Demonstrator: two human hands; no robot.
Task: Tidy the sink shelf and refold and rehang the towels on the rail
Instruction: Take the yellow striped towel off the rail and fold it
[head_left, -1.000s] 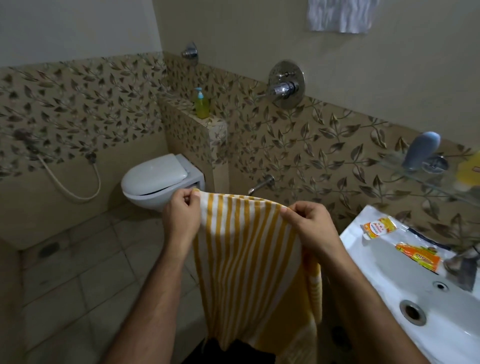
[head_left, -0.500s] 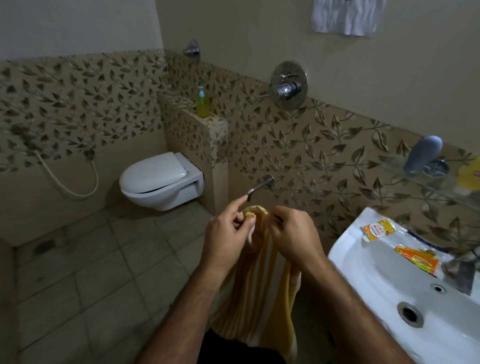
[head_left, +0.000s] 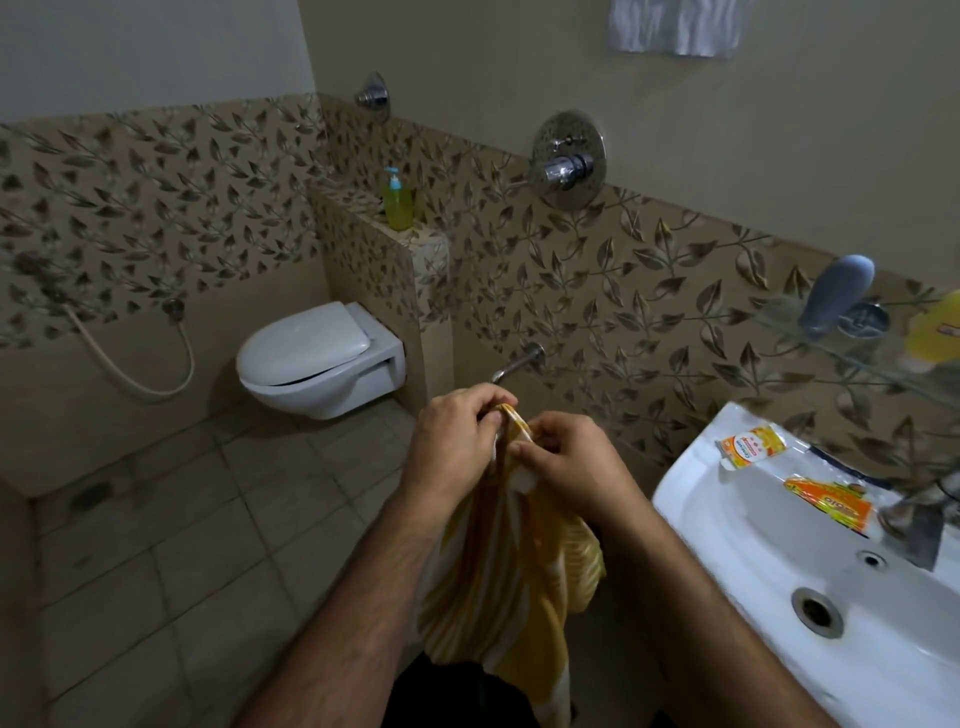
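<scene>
Yellow-striped towel (head_left: 511, 582) corners meet at curled fingers (head_left: 491, 402): left hand (head_left: 454, 452) and right hand (head_left: 569, 467) pinch them together before the chest, cloth hanging. Refolding looks underway; next, one hand takes both corners, then rehang beside the white towel (head_left: 680, 26).

A yellow-and-white striped cloth towel (head_left: 498, 571) hangs before brown leaf-patterned wall tiles (head_left: 649, 291), near a white ceramic sink (head_left: 727, 571) and white toilet (head_left: 317, 358).
</scene>
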